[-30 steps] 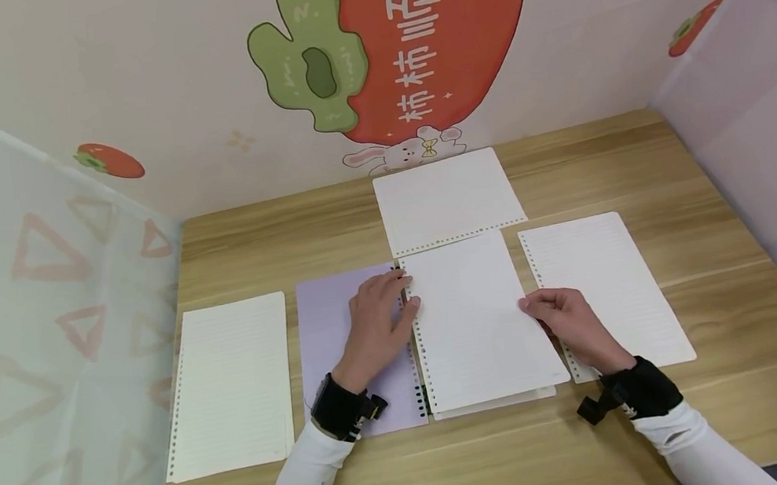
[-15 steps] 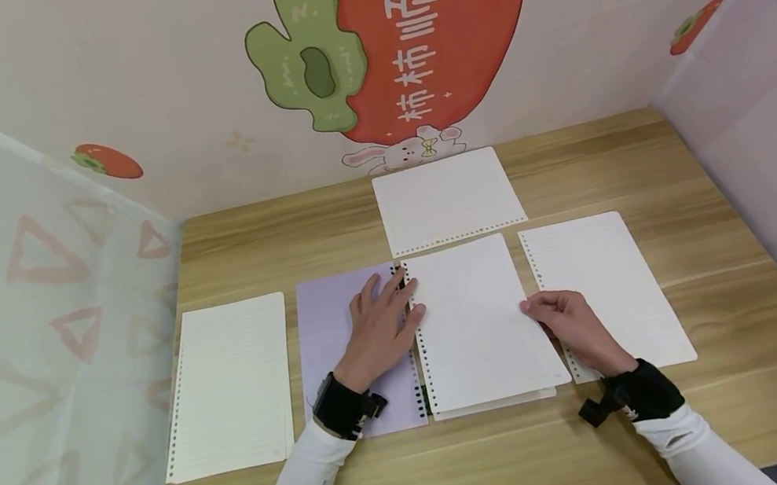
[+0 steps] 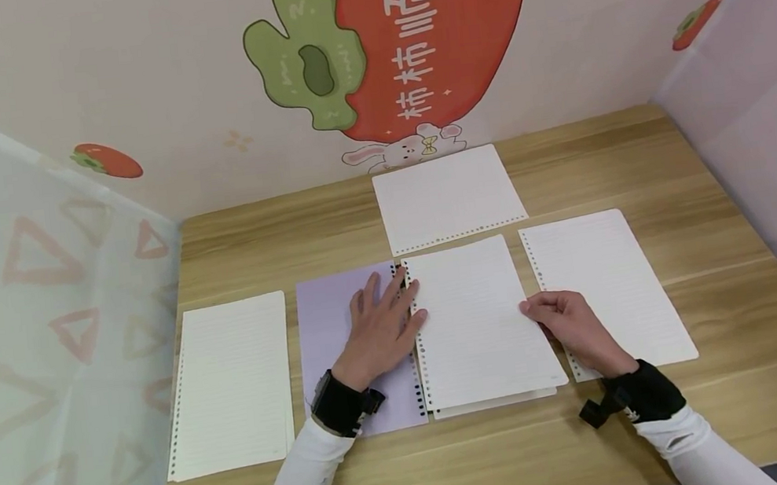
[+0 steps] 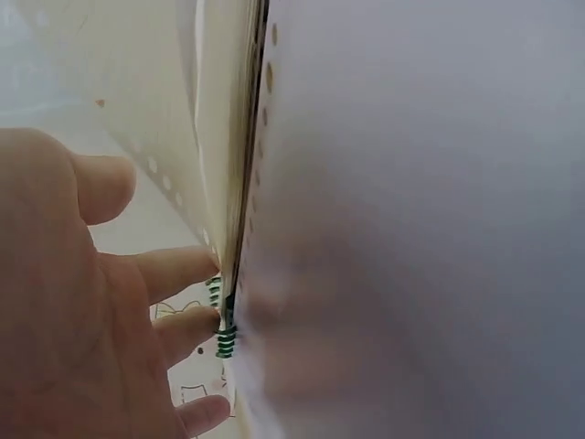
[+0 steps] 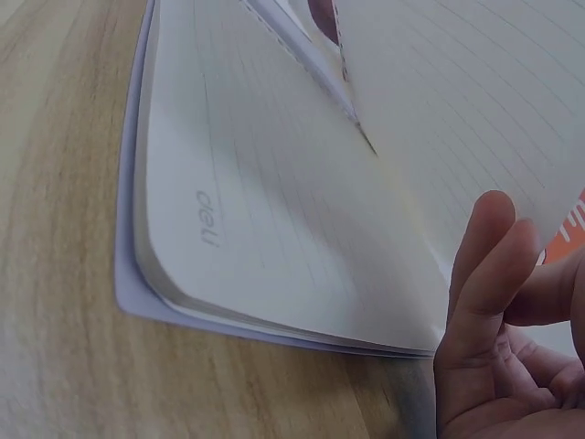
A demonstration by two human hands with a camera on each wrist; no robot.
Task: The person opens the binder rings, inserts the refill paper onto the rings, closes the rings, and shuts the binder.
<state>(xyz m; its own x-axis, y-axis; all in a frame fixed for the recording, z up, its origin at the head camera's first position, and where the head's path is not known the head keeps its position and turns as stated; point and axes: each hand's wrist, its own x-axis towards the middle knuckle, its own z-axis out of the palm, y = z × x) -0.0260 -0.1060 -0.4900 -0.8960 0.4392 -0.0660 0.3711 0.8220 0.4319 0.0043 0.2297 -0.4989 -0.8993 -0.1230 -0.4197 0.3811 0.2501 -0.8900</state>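
Both forearms (image 3: 300,481) reached in from the near side.
Left hand (image 3: 380,332) lay with fingers spread toward far right; right hand (image 3: 575,327) pinched, fingers curled.

A white ruled sheet (image 3: 476,336), punched down its left edge, tilts above the right-hand pages of an open notebook (image 5: 265,219); the lilac cover (image 3: 325,312) lies flat leftward, with green rings (image 4: 225,343) along the spine.

Wht lined sheet (image 3: 479,328); lt-purple cover (image 3: 324,308); brn woodgrain tbl (image 3: 469,467).
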